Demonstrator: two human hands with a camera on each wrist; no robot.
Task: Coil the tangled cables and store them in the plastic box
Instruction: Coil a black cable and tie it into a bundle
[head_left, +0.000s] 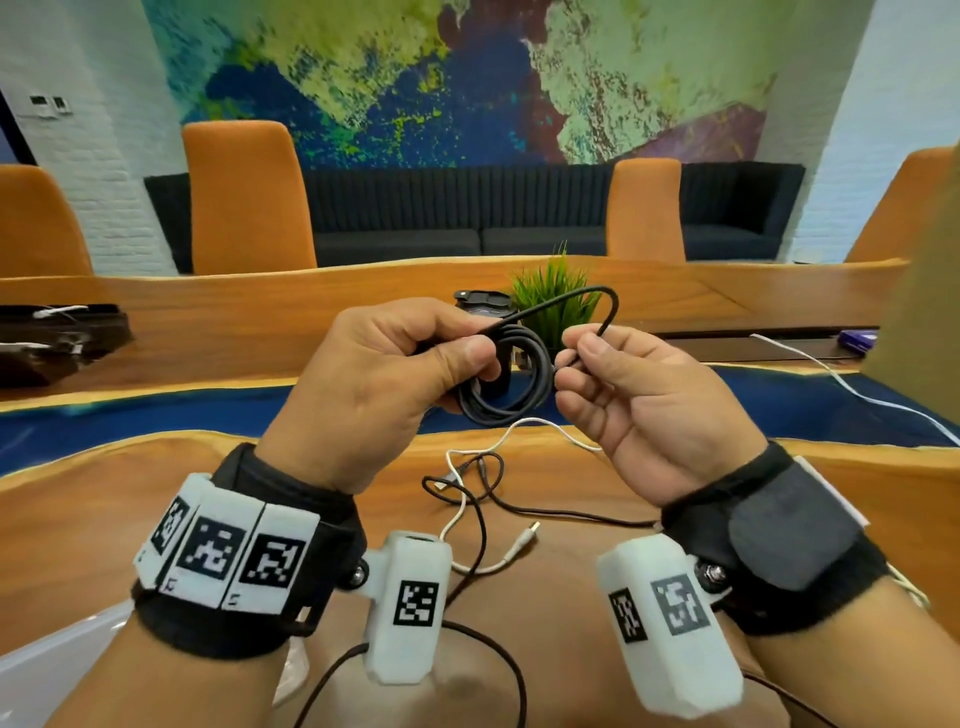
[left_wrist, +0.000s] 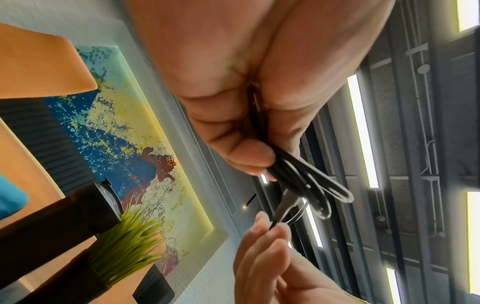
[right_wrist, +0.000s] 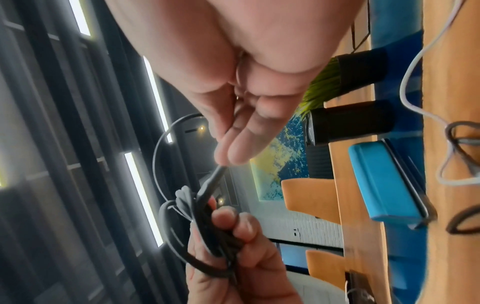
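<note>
A black cable (head_left: 511, 382) is wound into a small coil, held up above the table. My left hand (head_left: 384, 374) grips the coil (left_wrist: 298, 179) between thumb and fingers. My right hand (head_left: 623, 384) pinches the cable's loose end (right_wrist: 215, 179), which arcs up over the coil (right_wrist: 207, 246). Below the hands, a white cable (head_left: 483, 540) and thin black cables (head_left: 483, 499) lie tangled on the wooden table (head_left: 104, 519). A pale plastic box (head_left: 62, 670) shows at the bottom left, mostly hidden by my left forearm.
A potted green plant (head_left: 556, 296) and a black holder (head_left: 480, 304) stand behind the hands. Another white cable (head_left: 852, 387) runs off to the right. A dark bag (head_left: 57, 343) lies at far left. A blue case (right_wrist: 384, 183) rests on the table. Orange chairs (head_left: 244, 197) stand beyond.
</note>
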